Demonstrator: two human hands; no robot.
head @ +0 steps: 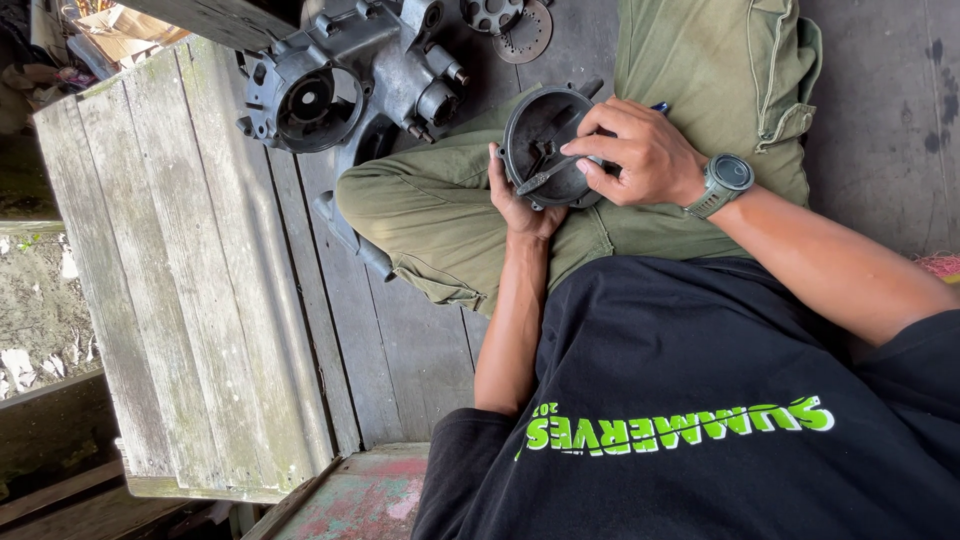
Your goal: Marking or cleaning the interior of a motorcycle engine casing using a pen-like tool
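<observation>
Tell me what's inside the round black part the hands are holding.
Inside the round black part, a slim metal tool pokes across dark ribs. The right hand covers its right side; the left hand cups underneath.

A dark, matt metal round cover (545,145), dull and grimy. A thin grey metal tool (545,178) with a slight sheen. A cast metal engine casing (345,75), greasy and rough. Weathered, grey, coarse-grained wooden floor planks (190,260). Olive cloth trousers (700,60).

A rough repair workshop — an engine casing (340,85) lies on weathered floor planks (190,270), metal discs (510,25) just beside it.
</observation>
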